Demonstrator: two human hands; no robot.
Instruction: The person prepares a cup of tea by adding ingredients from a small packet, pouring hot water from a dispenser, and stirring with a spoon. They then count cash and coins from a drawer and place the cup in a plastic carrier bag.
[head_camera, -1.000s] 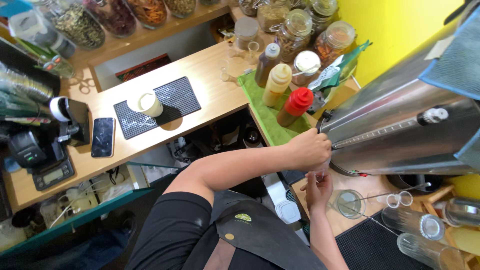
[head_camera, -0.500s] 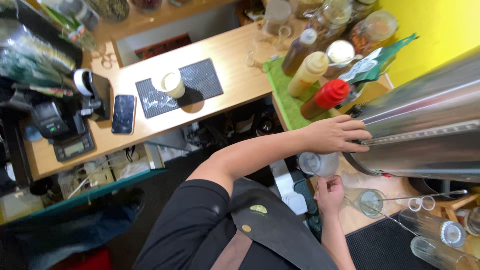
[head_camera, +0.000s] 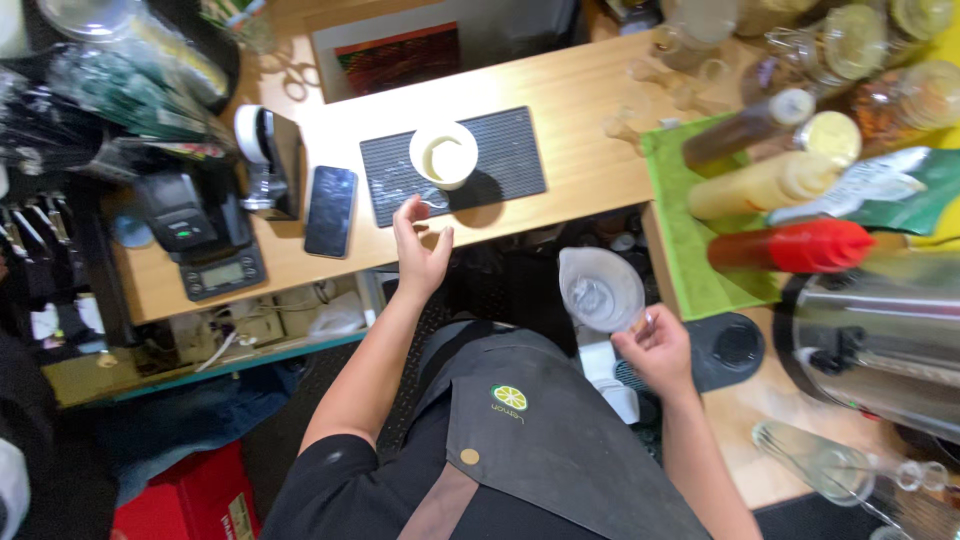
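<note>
Head view: looking down on a person in a dark apron at a wooden counter (head_camera: 560, 190).
Left hand (head_camera: 420, 250): raised, fingers spread and loosely curled, gripping nothing, hovering over the counter's near edge.
Right hand (head_camera: 655, 345): closed around the handle of a clear measuring jug (head_camera: 600, 290), holding it out in front of the body.
Jug: tipped on its side, mouth facing the camera; whether anything is inside I cannot tell.
Beyond the left hand: a white cup (head_camera: 443, 155) with pale liquid, standing on a black rubber mat (head_camera: 455, 165), near the fingertips but apart from them.
Left of the left hand: a dark phone (head_camera: 330, 210) lying flat, then a small digital scale (head_camera: 215, 265) further out.
Beyond the right hand: a green cloth (head_camera: 690, 250) carrying squeeze bottles, a red one (head_camera: 795, 245) nearest and a yellow one (head_camera: 765, 185) behind it.
Right of the right hand: a round black disc (head_camera: 735, 348) just beside the wrist, and a steel urn (head_camera: 880, 350) past it.
</note>
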